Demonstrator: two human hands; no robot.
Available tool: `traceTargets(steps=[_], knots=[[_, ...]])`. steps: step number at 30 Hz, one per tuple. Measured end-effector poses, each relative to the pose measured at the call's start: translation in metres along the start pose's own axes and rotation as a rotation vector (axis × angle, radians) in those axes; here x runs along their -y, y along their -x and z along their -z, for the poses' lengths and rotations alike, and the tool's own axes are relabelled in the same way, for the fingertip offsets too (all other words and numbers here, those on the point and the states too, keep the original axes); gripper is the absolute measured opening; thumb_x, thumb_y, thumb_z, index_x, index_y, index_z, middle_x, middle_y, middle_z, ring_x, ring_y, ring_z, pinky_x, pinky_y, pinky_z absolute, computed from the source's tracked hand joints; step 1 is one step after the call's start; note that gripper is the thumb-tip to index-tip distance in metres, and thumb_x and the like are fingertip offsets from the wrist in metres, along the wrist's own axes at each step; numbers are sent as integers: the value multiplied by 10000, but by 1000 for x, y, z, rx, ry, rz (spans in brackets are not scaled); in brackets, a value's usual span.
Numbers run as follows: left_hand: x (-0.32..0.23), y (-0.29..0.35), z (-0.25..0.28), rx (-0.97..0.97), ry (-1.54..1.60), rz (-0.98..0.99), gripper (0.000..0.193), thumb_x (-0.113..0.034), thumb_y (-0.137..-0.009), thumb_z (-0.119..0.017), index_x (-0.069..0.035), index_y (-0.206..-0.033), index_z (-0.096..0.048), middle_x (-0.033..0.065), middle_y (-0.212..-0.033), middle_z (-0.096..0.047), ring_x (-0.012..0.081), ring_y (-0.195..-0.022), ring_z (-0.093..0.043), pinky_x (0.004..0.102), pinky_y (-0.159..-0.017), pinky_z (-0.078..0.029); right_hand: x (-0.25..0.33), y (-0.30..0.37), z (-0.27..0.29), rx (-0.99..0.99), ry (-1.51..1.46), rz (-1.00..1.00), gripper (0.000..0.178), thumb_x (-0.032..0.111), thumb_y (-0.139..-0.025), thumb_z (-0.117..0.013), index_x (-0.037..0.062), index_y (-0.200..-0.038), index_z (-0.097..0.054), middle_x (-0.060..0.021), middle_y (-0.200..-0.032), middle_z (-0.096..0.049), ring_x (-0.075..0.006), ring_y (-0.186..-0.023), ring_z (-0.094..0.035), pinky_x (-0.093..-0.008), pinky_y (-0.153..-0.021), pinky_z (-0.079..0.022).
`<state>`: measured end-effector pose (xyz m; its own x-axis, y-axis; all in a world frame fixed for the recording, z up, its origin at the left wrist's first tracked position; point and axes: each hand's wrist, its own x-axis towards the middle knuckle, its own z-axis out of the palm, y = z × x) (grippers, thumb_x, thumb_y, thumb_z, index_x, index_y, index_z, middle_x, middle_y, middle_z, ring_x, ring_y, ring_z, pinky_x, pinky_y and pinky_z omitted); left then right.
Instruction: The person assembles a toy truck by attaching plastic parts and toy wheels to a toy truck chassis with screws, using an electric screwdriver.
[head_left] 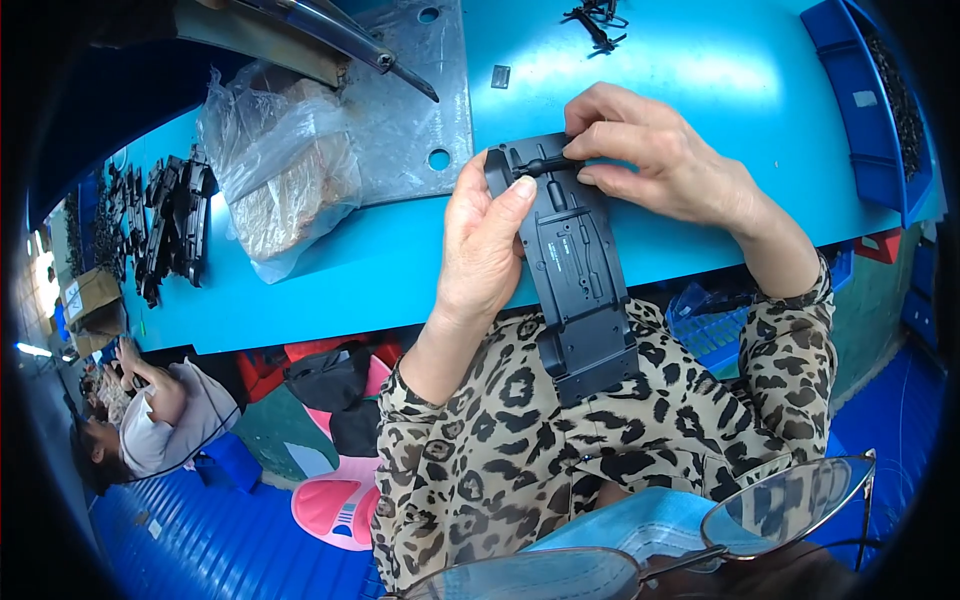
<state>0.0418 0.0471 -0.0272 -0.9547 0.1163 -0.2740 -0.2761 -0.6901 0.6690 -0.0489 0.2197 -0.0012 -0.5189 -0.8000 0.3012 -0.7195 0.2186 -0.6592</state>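
Note:
A long black moulded plastic chassis plate (578, 265) is tilted between my hands, its lower end close to my patterned shirt. My left hand (480, 245) grips its upper left edge, thumb pressed on top. Across the upper end lies a small black rod-shaped part (543, 166), touched by my left thumb. My right hand (660, 155) is closed at the right end of this rod, its fingertips against the rod and the plate's edge. Its fingers partly hide that end.
A metal plate (410, 120) with a lever tool (375, 55) stands on the blue table (300, 310). Beside it sits a plastic-wrapped block (290, 170). Black parts (170, 220) lie at left, more (597, 25) at the far edge. A blue bin (865, 120) stands right. Another person (165, 415) sits left.

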Motion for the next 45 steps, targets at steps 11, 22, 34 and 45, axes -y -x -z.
traceTargets(steps=[11,22,34,45], knots=[[13,5,-26,-128,-267,-406,352,-94,-891,-444,22,-1204,-334,78,-1056,-507,107,-937,-488,231,-823,-395,46,7,-21,-121,145,-83,468,91,-712,-605,-36,-1139,-459,-193,-993,-502,-309,-826,-538,-351,-685,-465],[4,7,-24,-23,-375,-402,465,-201,-932,-370,26,-1306,-216,61,-691,-535,98,-664,-535,208,-603,-448,34,-2,-13,-191,-1041,-569,287,123,-838,-550,-26,-1074,-482,-40,-809,-553,-63,-663,-521,-204,-616,-452],[-33,21,3,-154,-342,-78,483,-155,-836,-565,37,-1234,-369,-13,-551,-473,31,-402,-382,184,-338,-313,29,-15,-20,-232,-1150,-692,340,279,-821,-537,29,-1052,-530,18,-904,-548,-13,-726,-468,-144,-679,-381],[-34,17,15,-75,86,-103,238,-127,-821,-566,8,-1014,-534,84,-870,-605,162,-710,-594,272,-568,-497,30,-25,-30,-230,-1199,-803,257,288,-812,-528,48,-901,-539,43,-741,-477,-7,-660,-428,-155,-616,-381]])
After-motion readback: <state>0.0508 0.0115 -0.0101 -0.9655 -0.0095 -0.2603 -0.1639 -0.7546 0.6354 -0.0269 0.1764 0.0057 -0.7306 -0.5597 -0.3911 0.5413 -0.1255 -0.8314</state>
